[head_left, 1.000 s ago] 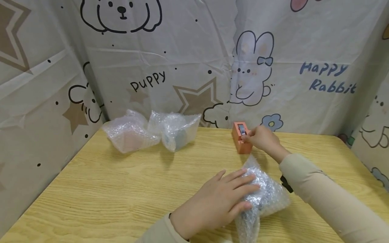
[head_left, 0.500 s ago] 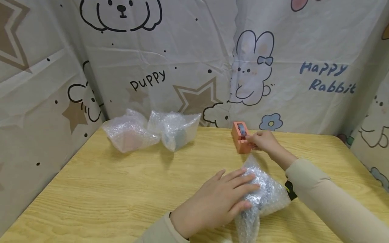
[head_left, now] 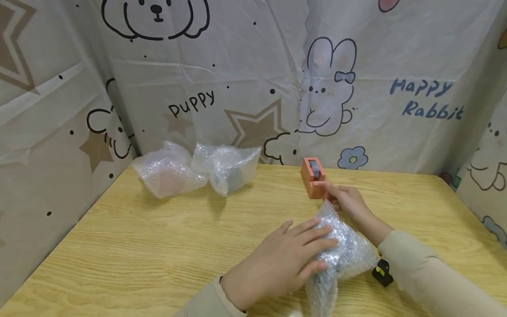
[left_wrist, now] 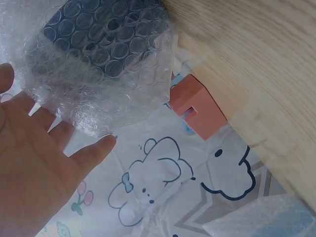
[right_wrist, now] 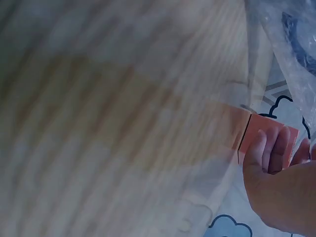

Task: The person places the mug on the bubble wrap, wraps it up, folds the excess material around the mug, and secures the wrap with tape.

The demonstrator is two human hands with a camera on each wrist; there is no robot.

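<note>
A bubble-wrapped parcel (head_left: 348, 251) lies at the front right of the table, and something dark shows through its wrap (left_wrist: 106, 37) in the left wrist view. My left hand (head_left: 277, 259) rests on its left side with fingers spread and nearly straight. Behind the parcel stands an orange tape dispenser (head_left: 313, 176) with a roll of clear tape (head_left: 314, 168) in it. At the dispenser's front right edge, my right hand (head_left: 350, 202) has thumb and forefinger together, pinching the tape end; the strip itself is barely visible. The right wrist view shows its fingers curled beside the dispenser (right_wrist: 261, 128).
Two more bubble-wrapped parcels stand at the back left, one pinkish (head_left: 170, 174) and one with a bluish thing inside (head_left: 233, 171). A printed cloth (head_left: 245, 57) hangs behind the wooden table (head_left: 158, 251). A small black device (head_left: 382, 273) sits by the right cuff.
My right hand has drawn from the tape roll toward me, down past the dispenser's front edge to the parcel's far tip. The left hand and the parcel have stayed put.
</note>
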